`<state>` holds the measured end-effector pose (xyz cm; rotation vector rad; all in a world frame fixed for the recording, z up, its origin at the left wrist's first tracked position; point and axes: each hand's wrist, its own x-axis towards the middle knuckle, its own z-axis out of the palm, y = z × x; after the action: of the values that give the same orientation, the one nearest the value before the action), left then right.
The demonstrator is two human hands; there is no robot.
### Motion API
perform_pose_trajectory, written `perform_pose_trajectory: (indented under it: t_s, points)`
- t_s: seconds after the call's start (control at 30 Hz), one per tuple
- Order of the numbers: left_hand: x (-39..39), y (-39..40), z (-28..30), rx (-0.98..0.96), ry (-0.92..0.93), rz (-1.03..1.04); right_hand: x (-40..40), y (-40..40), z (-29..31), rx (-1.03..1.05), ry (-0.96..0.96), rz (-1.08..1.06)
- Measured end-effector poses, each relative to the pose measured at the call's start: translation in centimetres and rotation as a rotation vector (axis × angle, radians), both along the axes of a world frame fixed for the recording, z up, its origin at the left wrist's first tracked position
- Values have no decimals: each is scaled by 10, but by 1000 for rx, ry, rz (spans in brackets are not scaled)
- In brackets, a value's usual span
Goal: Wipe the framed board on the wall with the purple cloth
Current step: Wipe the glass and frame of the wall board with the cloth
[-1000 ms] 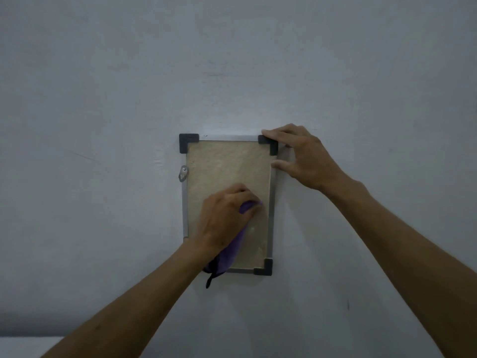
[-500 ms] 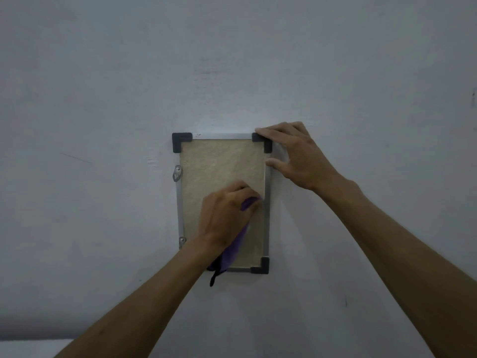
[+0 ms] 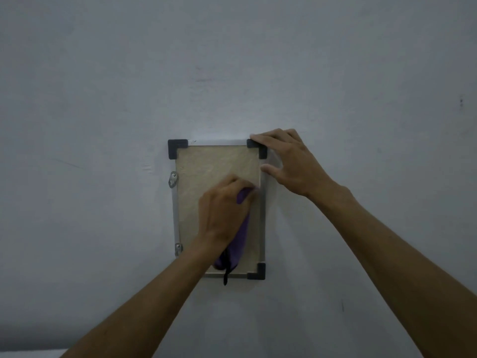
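Observation:
A framed board (image 3: 206, 166) hangs on the wall, with a beige surface, a silver frame and black corner pieces. My left hand (image 3: 222, 210) grips the purple cloth (image 3: 241, 241) and presses it against the right middle of the board. The cloth trails down below my palm, and a black tag (image 3: 225, 277) dangles over the bottom frame edge. My right hand (image 3: 291, 161) rests on the top right corner, fingers laid on the black corner piece and thumb against the right frame edge. My left forearm hides the lower left corner.
The wall (image 3: 103, 99) around the board is plain grey-white. Two small metal brackets (image 3: 173, 179) (image 3: 178, 248) stick out on the frame's left side. A pale strip (image 3: 25, 353) shows at the bottom left edge.
My left hand has slid the cloth a little up the board. My right hand stays on the top right corner. The view has shifted slightly.

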<state>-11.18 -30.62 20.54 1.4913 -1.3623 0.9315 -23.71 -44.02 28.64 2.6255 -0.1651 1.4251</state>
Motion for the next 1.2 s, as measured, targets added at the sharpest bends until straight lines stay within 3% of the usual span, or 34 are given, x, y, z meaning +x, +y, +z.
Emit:
perform_pose_trajectory:
  t_s: [0.2,0.43,0.5,0.67,0.77,1.07,1.2]
  points:
    - [-5,-10,15,-75,108,-32,-1,-2,-1,-7,-11,10]
    - [-6,4,-8,174,-102,-24,-2,-2,3,8,12,6]
    - [-7,3,5,148,-143,4,-4,-2,7,4,27,0]
    - [-8,-9,57,-87,-5,43,-6,-1,13,-5,36,1]
    - [-9,-13,63,-112,29,14,-8,-2,17,12,33,15]
    - [-5,8,-20,146,-112,-10,-9,3,14,63,37,-6]
    - [-2,12,-17,296,-237,39,-10,5,13,86,71,-23]
